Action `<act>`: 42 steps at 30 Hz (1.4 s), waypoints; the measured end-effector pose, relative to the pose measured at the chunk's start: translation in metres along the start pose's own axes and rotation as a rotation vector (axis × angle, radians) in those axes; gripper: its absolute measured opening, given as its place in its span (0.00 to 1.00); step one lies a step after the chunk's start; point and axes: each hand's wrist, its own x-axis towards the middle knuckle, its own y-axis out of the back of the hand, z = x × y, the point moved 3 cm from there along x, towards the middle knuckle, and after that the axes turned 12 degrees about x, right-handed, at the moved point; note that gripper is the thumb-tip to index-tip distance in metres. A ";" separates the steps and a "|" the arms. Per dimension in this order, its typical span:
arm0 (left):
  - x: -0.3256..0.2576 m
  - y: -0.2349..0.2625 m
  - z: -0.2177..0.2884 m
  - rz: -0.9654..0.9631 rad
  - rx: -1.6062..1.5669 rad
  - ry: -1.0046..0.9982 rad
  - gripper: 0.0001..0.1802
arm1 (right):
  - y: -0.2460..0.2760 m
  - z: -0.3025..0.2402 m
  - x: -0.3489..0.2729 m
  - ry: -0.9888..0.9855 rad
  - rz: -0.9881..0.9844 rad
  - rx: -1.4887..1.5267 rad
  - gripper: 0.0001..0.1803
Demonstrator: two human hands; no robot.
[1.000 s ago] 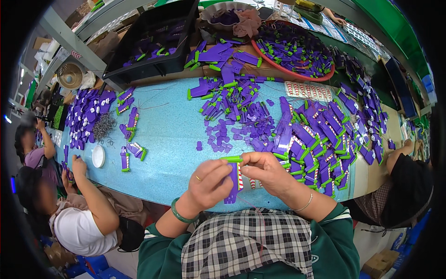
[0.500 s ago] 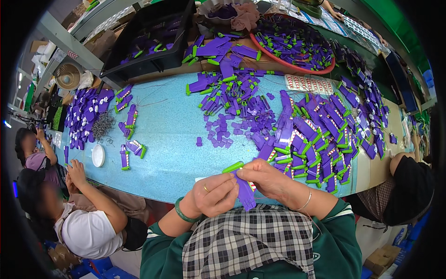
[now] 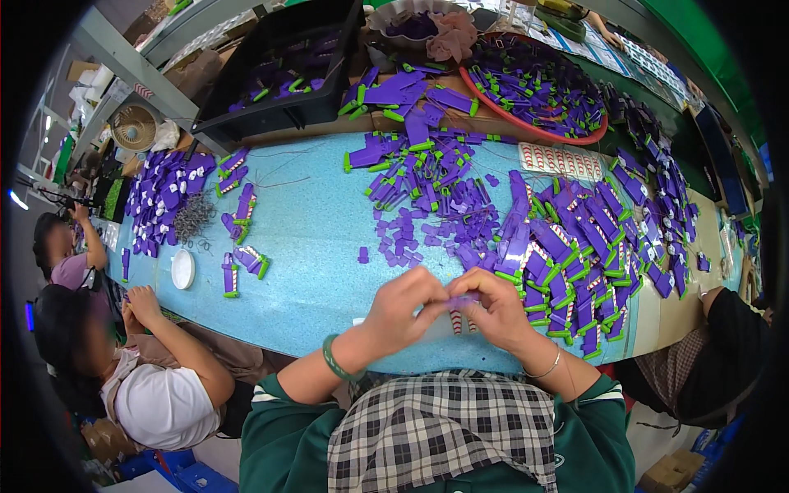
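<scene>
My left hand (image 3: pixel 404 311) and my right hand (image 3: pixel 500 311) meet above the near edge of the blue table. A small purple piece (image 3: pixel 462 301), blurred, is pinched in the right fingertips. The left thumb and forefinger are pinched close beside it; what they hold, if anything, cannot be made out. Red-and-white striped strips (image 3: pixel 457 322) show just below the right fingers. Right of my hands lies a heap of flat purple pieces with green ends (image 3: pixel 567 255), many with striped edges. Beyond my hands are loose small purple pieces (image 3: pixel 399 238).
A black crate (image 3: pixel 279 107) and a red-rimmed basket (image 3: pixel 604 131) of purple-green parts stand at the back. A striped sticker sheet (image 3: pixel 560 161) lies before the basket. At left are a white dish (image 3: pixel 183 269), grey wire bits (image 3: pixel 195 216) and a seated co-worker (image 3: pixel 164 403).
The purple piece with a green end and striped edge is no longer in my hands. They have moved up and slightly right, and a small purple piece is now pinched. The view has shifted slightly.
</scene>
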 end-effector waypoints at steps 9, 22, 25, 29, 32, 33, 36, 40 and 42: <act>0.063 0.030 -0.106 -0.057 0.698 0.305 0.11 | 0.002 0.024 -0.004 -0.245 0.129 0.425 0.10; -0.030 -0.003 -0.009 -0.150 -1.052 0.654 0.14 | -0.014 0.007 0.005 -0.237 -0.083 0.672 0.16; -0.037 -0.008 -0.006 0.047 -0.824 0.469 0.14 | -0.027 0.018 -0.001 -0.450 0.004 1.063 0.14; -0.041 -0.012 -0.019 0.268 -0.885 0.483 0.13 | -0.030 0.014 -0.008 -0.498 0.154 0.946 0.17; -0.037 -0.009 -0.020 0.294 -1.079 0.552 0.12 | -0.016 0.004 -0.008 -0.187 0.192 0.414 0.19; -0.039 -0.009 -0.023 0.286 -1.074 0.539 0.12 | -0.012 -0.002 -0.009 -0.039 0.159 0.150 0.22; -0.042 -0.009 -0.027 0.245 -0.989 0.496 0.11 | -0.011 -0.017 -0.014 0.173 0.133 -0.332 0.23; -0.046 -0.007 -0.028 0.207 -0.907 0.528 0.10 | -0.018 -0.027 -0.019 0.223 0.091 -0.489 0.25; -0.051 -0.006 -0.030 0.147 -0.911 0.547 0.10 | -0.014 -0.034 -0.015 0.129 0.017 -0.472 0.24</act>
